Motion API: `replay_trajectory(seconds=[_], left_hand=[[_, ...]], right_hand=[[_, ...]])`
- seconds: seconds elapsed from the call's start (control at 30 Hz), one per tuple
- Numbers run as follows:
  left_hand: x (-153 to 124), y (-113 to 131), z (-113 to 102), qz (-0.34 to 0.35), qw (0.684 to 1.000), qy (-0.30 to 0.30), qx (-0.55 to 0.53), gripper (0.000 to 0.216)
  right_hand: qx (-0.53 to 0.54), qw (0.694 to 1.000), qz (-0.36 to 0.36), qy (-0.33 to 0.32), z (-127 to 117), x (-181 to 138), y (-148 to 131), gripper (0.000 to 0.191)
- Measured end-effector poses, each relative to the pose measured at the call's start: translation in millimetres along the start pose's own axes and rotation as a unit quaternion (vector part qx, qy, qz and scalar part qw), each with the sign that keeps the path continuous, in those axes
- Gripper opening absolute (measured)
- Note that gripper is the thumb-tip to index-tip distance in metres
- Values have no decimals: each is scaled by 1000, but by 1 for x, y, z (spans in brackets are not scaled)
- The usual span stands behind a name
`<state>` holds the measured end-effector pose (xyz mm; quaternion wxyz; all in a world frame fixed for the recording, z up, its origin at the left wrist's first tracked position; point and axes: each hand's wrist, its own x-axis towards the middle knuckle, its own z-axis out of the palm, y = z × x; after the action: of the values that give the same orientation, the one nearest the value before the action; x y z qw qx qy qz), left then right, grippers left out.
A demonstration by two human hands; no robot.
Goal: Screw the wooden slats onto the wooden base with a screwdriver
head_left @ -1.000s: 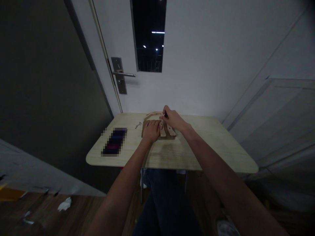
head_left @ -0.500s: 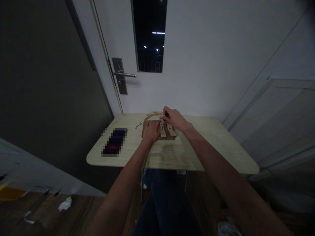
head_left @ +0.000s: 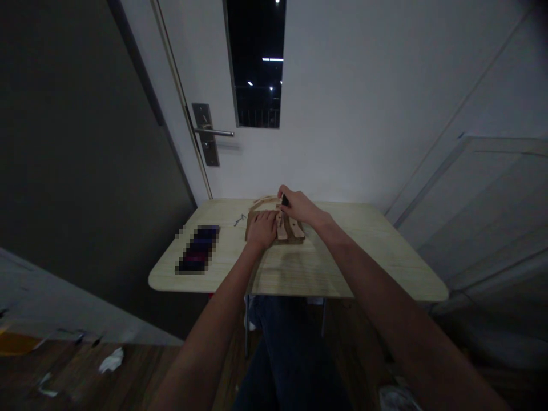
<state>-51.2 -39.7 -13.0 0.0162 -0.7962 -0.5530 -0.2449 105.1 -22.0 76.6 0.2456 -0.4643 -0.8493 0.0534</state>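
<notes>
Against a brown wooden board [head_left: 290, 230] on the table, my left hand [head_left: 262, 229] lies flat with its fingers stretched forward. Two pale, wavy wooden pieces sit on the board: one piece [head_left: 282, 232] beside my left fingertips, another piece [head_left: 297, 228] farther right. My right hand [head_left: 299, 206] is closed round the black handle of a screwdriver [head_left: 285, 200], held over the far end of the left pale piece. Its tip is too small to make out. Behind the board a curved pale wooden strip [head_left: 263, 200] partly shows. Several small screws [head_left: 240, 220] lie left of the board.
The pale table [head_left: 363, 257] stands against a white door [head_left: 342, 114] with a metal handle [head_left: 214, 132]. A pixelated dark object [head_left: 199, 249] lies at the table's left. My legs [head_left: 286, 354] are below its front edge. Crumpled white paper [head_left: 112, 361] is on the floor.
My right hand has moved slightly left with the screwdriver, whose handle shows more plainly. My left hand stays on the board. The whole view has shifted a little.
</notes>
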Motion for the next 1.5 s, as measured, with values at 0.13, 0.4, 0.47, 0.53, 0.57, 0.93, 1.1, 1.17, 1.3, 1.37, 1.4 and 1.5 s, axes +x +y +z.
replay_trajectory(seconds=[0.13, 0.4, 0.47, 0.53, 0.57, 0.93, 1.1, 1.17, 1.3, 1.37, 1.4, 1.5], left_hand=[[0, 1, -1, 0, 1000, -6, 1, 39], [1, 1, -1, -3, 1000, -6, 4, 38], [1, 1, -1, 0, 1000, -6, 3, 38], [1, 1, -1, 2, 1000, -6, 2, 38], [1, 1, -1, 2, 1000, -5, 2, 38], [1, 1, 0, 2, 1000, -2, 13, 38], [1, 1, 1, 1, 1000, -6, 18, 38], [1, 1, 1, 2, 1000, -6, 20, 39], [1, 1, 0, 5, 1000, -8, 25, 39], [1, 1, 0, 5, 1000, -8, 26, 40], [1, 1, 0, 4, 1000, -7, 27, 40], [1, 1, 1, 0, 1000, -8, 25, 40]], right_hand=[[-27, 1000, 11, 10, 0, 1, 2, 19], [12, 999, 24, -28, -2, 2, -2, 29], [22, 999, 14, -27, -2, 2, -3, 30], [21, 999, 9, -32, -2, 2, -3, 34], [17, 999, 8, -33, -2, 2, -3, 36], [4, 1000, -5, -30, -2, 4, -2, 26], [27, 999, -5, -43, -1, 4, -8, 37], [20, 999, -5, -42, -1, 5, -9, 40], [-14, 1000, -1, -26, -1, 5, -8, 31], [-31, 999, 4, -20, 0, 5, -7, 24], [-38, 999, 7, -18, 0, 5, -6, 22], [-39, 999, 21, -13, -1, 6, -5, 20]])
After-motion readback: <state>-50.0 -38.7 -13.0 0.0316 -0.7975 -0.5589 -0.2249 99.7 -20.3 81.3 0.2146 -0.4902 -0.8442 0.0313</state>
